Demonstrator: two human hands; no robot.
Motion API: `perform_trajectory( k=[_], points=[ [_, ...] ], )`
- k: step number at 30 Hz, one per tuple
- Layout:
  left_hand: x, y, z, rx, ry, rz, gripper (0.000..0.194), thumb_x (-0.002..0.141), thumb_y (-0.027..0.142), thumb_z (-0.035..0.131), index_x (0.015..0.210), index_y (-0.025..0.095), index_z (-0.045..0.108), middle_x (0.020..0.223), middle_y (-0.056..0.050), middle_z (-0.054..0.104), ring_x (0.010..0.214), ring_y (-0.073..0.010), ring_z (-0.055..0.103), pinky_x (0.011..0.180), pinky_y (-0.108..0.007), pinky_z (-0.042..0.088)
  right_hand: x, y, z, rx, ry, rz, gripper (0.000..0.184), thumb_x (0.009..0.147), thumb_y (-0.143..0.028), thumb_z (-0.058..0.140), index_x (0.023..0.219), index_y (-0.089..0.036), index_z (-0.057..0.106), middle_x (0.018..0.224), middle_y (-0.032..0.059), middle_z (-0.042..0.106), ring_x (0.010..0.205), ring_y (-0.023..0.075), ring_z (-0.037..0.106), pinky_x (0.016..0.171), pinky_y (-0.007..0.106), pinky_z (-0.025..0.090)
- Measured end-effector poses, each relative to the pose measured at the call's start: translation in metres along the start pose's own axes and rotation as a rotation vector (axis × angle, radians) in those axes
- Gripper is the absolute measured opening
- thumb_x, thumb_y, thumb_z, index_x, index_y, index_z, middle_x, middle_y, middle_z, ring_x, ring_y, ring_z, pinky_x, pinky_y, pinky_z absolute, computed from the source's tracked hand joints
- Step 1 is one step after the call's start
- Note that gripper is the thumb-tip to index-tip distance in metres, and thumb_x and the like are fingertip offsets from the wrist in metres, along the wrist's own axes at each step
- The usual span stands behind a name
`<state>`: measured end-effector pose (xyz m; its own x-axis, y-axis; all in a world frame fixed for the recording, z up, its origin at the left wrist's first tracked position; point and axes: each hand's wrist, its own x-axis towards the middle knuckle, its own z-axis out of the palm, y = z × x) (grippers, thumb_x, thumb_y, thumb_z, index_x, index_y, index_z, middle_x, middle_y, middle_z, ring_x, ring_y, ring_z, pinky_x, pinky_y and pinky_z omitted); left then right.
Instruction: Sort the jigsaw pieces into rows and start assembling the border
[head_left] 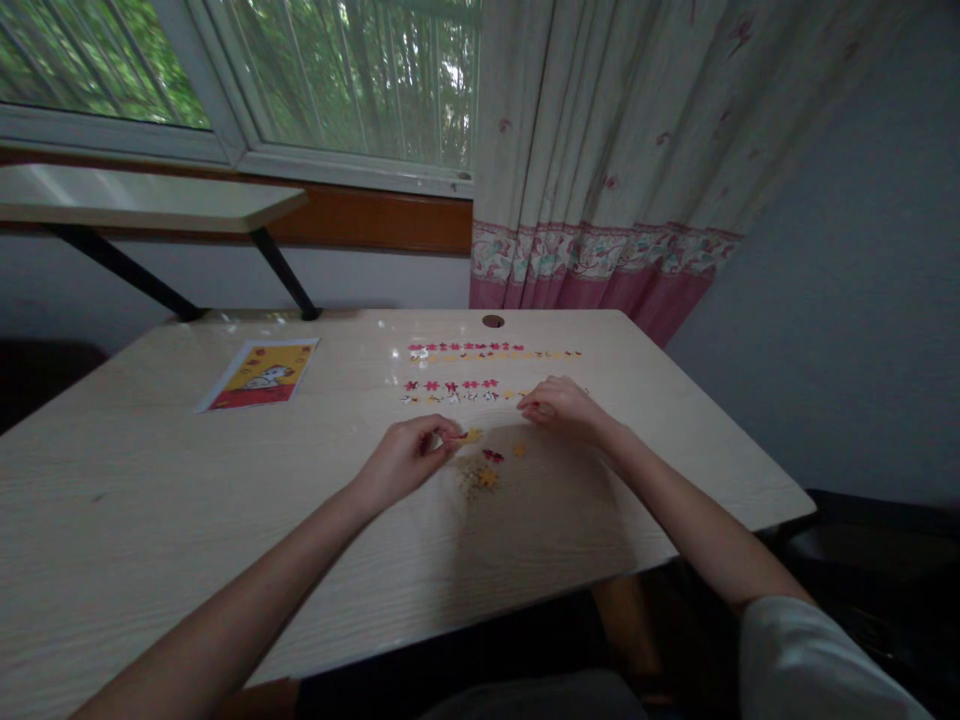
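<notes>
My left hand (pixel 409 455) pinches a yellow and red jigsaw puzzle piece (pixel 471 437) between thumb and fingertips, just over the table. Farther right, my right hand (pixel 566 403) has its fingers drawn together at the end of the nearer rows of pieces; what they hold, if anything, is too small to make out. A red row (pixel 450 385) and a mixed white and yellow row (pixel 451 398) lie there, the latter partly behind my right hand. Below my hands sit a small pile of pieces (pixel 487 478), a dark red piece (pixel 493 455) and a loose yellow piece (pixel 520 451).
Two more rows, red pieces (pixel 466 347) and yellow pieces (pixel 499 355), lie toward the back of the wooden table (pixel 315 560). A printed picture card (pixel 261 377) is on the left. Behind it stands a raised shelf (pixel 142 195). A cable hole (pixel 493 321) is near the back edge.
</notes>
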<state>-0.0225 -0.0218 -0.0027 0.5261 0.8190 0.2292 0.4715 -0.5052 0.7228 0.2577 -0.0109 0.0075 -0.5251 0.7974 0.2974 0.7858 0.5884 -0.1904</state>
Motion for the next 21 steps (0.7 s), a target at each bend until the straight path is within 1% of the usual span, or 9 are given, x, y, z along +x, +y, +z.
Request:
perform_trajectory(
  k=[2,4,6,8,11,15,18,21],
  points=[
    [0.000,0.000,0.002,-0.094,0.022,-0.058,0.019,0.078,0.031,0.055,0.081,0.015,0.063,0.053,0.005,0.043,0.048,-0.0079,0.034,0.045,-0.019,0.025,0.002,-0.018,0.007,0.088,0.058,-0.052,0.016,0.082,-0.028,0.056,0.091,-0.020,0.066,0.082,0.0032,0.068,0.080,0.0149,0.059,0.074,0.028,0.037],
    [0.001,0.000,0.005,-0.179,0.022,-0.095,0.021,0.077,0.034,0.057,0.081,0.014,0.063,0.053,0.005,0.041,0.049,-0.0077,0.032,0.045,-0.019,0.024,0.003,-0.034,0.010,0.208,0.112,-0.070,0.016,0.082,-0.030,0.056,0.090,-0.019,0.066,0.079,0.0024,0.068,0.077,0.0130,0.059,0.074,0.026,0.038],
    [0.001,0.001,0.008,-0.221,0.007,-0.099,0.022,0.077,0.034,0.058,0.080,0.013,0.063,0.054,0.004,0.042,0.049,-0.0074,0.032,0.045,-0.019,0.023,0.002,-0.047,0.011,0.311,0.115,-0.058,0.015,0.082,-0.030,0.057,0.086,-0.019,0.066,0.075,0.0014,0.067,0.073,0.0113,0.058,0.073,0.025,0.039],
    [0.000,0.001,0.010,-0.227,-0.011,-0.087,0.022,0.077,0.035,0.058,0.080,0.013,0.063,0.056,0.004,0.044,0.049,-0.0072,0.032,0.045,-0.019,0.024,0.002,-0.055,0.012,0.371,0.086,-0.038,0.014,0.081,-0.029,0.058,0.082,-0.018,0.066,0.073,0.0008,0.067,0.070,0.0103,0.057,0.072,0.024,0.039],
    [-0.001,0.003,0.011,-0.197,-0.021,-0.070,0.022,0.078,0.035,0.058,0.080,0.014,0.063,0.058,0.004,0.046,0.050,-0.0072,0.033,0.045,-0.019,0.024,0.000,-0.060,0.012,0.414,0.064,0.007,0.012,0.079,-0.029,0.060,0.078,-0.018,0.066,0.071,0.0002,0.065,0.067,0.0097,0.055,0.070,0.024,0.040],
    [-0.001,0.003,0.011,-0.150,-0.003,-0.043,0.019,0.078,0.033,0.057,0.079,0.015,0.064,0.056,0.004,0.045,0.050,-0.0075,0.033,0.046,-0.019,0.025,0.000,-0.064,0.012,0.423,0.067,0.079,0.010,0.075,-0.029,0.063,0.074,-0.019,0.065,0.068,-0.0009,0.063,0.064,0.0093,0.053,0.067,0.023,0.039],
    [-0.001,0.001,0.012,-0.173,0.002,-0.051,0.020,0.079,0.033,0.057,0.080,0.015,0.064,0.057,0.003,0.047,0.050,-0.0079,0.034,0.046,-0.020,0.025,0.001,-0.066,0.011,0.417,0.061,0.145,0.009,0.075,-0.026,0.063,0.070,-0.018,0.065,0.066,-0.0009,0.061,0.062,0.0086,0.051,0.064,0.022,0.038],
    [0.000,-0.001,0.013,-0.204,-0.016,-0.065,0.022,0.079,0.035,0.056,0.083,0.015,0.065,0.059,0.002,0.052,0.050,-0.0084,0.036,0.046,-0.020,0.027,0.001,-0.067,0.011,0.470,0.046,0.196,0.010,0.075,-0.024,0.061,0.070,-0.017,0.065,0.065,-0.0010,0.060,0.061,0.0080,0.049,0.061,0.021,0.037]
  ],
)
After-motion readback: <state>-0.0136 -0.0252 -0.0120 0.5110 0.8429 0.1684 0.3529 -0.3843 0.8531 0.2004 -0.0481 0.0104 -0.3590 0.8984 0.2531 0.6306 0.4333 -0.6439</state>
